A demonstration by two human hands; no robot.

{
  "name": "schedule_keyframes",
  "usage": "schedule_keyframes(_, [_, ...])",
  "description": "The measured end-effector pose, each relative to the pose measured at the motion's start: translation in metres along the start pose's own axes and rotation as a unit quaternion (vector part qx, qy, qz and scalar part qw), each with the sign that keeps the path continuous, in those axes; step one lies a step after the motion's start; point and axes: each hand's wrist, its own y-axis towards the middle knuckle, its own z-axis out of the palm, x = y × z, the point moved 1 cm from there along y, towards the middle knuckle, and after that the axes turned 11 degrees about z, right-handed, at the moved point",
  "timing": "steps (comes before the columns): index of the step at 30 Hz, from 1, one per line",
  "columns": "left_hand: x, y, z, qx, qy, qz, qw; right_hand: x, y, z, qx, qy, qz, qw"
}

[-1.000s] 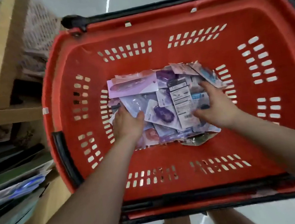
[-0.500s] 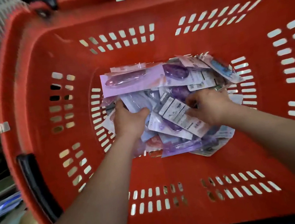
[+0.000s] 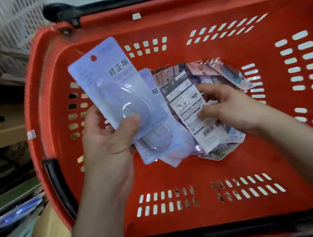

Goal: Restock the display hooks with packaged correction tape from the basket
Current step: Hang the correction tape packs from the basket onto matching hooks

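Now our left hand [image 3: 110, 145] pinches two lilac packs [image 3: 113, 92], lifted off the pile [image 3: 227, 76] for hanging; our right hand [image 3: 231, 109] pinches a white-backed pack [image 3: 187, 100].

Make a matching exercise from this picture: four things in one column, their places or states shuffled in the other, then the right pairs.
1. left hand
2. right hand
3. red plastic slotted basket
4. black basket handle

A. lies along the far rim
B. grips lilac carded correction tape packs
C. holds a loose heap of packs
D. fingertips on a white printed pack

Pairs: 1-B, 2-D, 3-C, 4-A
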Motion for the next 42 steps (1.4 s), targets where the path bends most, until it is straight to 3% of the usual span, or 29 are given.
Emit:
schedule_keyframes(5, [-0.006, 0.011, 0.02, 0.039, -0.067, -0.029, 0.997, 0.008, -0.008, -0.014, 0.004, -0.019, 0.015, 1.0])
schedule_keyframes(11, [0.011, 0.002, 0.051, 0.012, -0.109, -0.045, 0.993, -0.001, -0.017, -0.012, 0.138, 0.156, 0.081, 0.975])
schedule_keyframes(15, [0.022, -0.005, 0.066, -0.032, -0.128, -0.055, 0.99, -0.012, -0.029, -0.012, 0.187, 0.027, 0.044, 0.981])
schedule_keyframes(20, [0.028, -0.007, 0.06, -0.065, -0.108, -0.034, 0.991, -0.028, -0.038, -0.02, 0.096, -0.022, 0.094, 0.991])
schedule_keyframes(23, [0.027, -0.013, 0.05, -0.016, -0.123, -0.068, 0.99, -0.032, -0.046, -0.026, 0.021, 0.032, 0.114, 0.993])
schedule_keyframes(29, [0.025, -0.056, 0.069, 0.068, -0.148, -0.175, 0.971, -0.001, -0.058, -0.008, -0.035, 0.104, 0.066, 0.992])
schedule_keyframes(38, [-0.067, -0.088, 0.063, 0.07, -0.182, -0.153, 0.969, 0.069, -0.142, 0.015, 0.016, 0.135, -0.008, 0.991])
schedule_keyframes(42, [-0.137, -0.117, 0.054, 0.029, -0.202, -0.112, 0.973, 0.119, -0.202, 0.021, 0.021, 0.066, -0.049, 0.996])
